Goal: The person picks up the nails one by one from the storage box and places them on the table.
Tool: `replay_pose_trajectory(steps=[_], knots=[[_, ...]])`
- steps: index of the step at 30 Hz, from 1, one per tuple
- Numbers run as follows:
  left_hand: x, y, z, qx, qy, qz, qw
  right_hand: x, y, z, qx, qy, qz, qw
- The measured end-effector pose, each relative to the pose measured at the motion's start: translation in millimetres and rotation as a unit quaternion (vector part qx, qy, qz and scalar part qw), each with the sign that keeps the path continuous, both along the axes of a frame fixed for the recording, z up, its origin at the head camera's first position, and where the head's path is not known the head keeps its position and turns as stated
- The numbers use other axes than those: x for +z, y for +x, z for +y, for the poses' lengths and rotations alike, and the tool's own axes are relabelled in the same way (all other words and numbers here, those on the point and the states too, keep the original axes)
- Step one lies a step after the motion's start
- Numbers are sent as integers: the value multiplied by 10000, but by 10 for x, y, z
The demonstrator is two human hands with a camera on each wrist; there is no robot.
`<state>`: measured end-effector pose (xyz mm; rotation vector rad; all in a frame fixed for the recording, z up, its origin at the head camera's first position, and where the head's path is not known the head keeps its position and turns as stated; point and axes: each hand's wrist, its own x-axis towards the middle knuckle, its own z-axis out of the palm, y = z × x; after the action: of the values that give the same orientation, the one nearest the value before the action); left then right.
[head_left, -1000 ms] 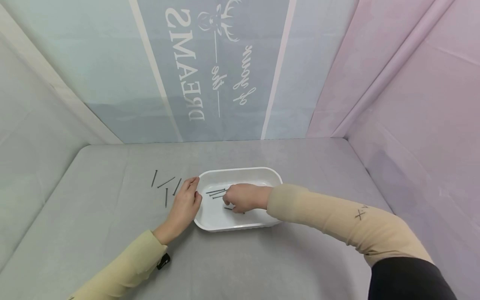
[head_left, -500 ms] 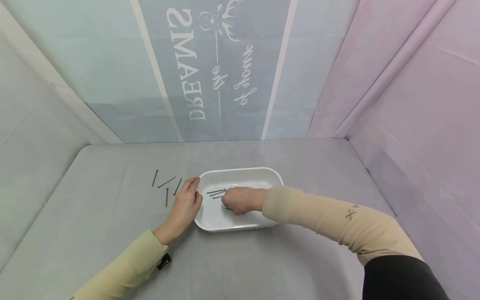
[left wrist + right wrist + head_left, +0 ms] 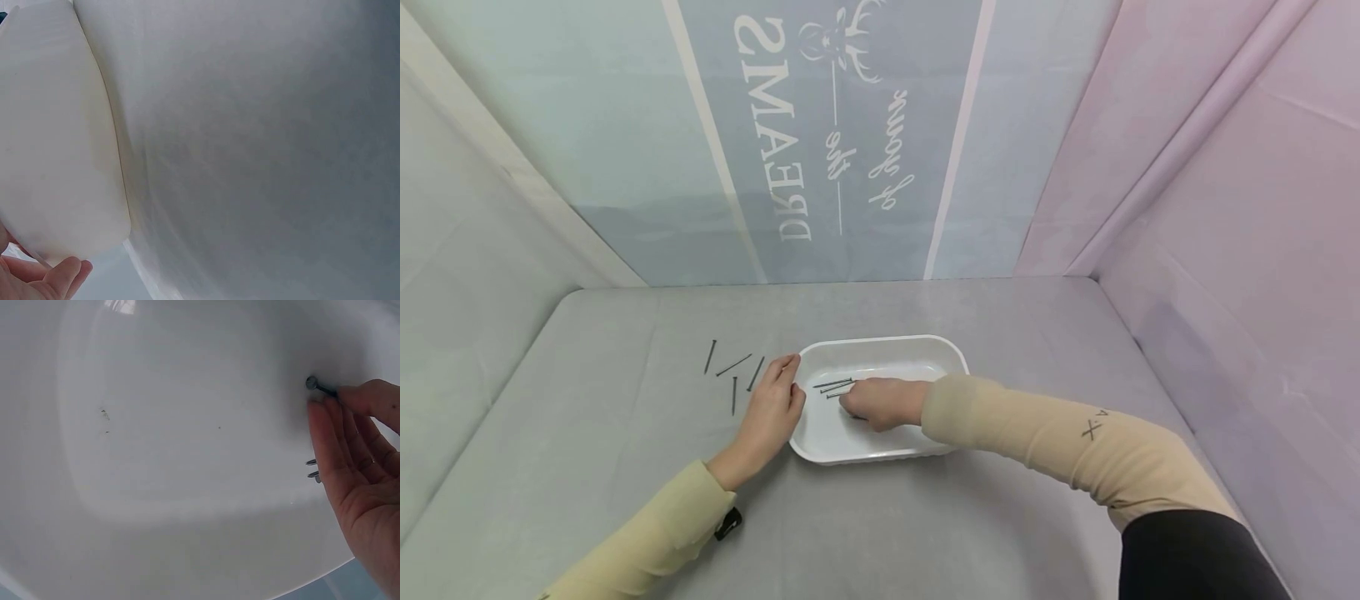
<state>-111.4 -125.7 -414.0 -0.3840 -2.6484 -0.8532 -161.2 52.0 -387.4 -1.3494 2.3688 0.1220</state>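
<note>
A white tray (image 3: 917,433) lies on the grey surface in the head view. My left hand (image 3: 771,408) grips its left end; in the left wrist view the hand (image 3: 44,281) holds the end of the tray (image 3: 56,137). Inside the tray is my right hand (image 3: 883,402). Up close in the right wrist view, the right hand (image 3: 359,450) pinches a nail (image 3: 325,389) between thumb and fingers, its round head sticking out. Several other nails (image 3: 835,385) lie grouped just left of that hand, partly covered by it.
Left of the tray, several loose nails (image 3: 733,396) are scattered on the grey cloth (image 3: 865,533). A small black clip (image 3: 727,524) sits by the left sleeve (image 3: 662,517). Fabric walls, including a printed back panel (image 3: 842,258), enclose the surface.
My right hand has dropped slightly lower and left within the tray, now covering the separate nail that showed beneath it. The left hand stays on the tray's end.
</note>
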Motion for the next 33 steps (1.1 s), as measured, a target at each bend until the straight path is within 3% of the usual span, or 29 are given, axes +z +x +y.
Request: replay_pose_trajectory(steps=[9, 18, 33], knots=[[-2, 4, 9, 63, -23, -68, 10000, -11, 12, -10, -18, -45, -47, 10000], [3, -1, 15, 82, -10, -61, 9999, -46, 9, -43, 165, 257, 176, 9994], [-3, -12, 7, 119, -58, -73, 9999, 147, -14, 4, -132, 202, 231, 9994]])
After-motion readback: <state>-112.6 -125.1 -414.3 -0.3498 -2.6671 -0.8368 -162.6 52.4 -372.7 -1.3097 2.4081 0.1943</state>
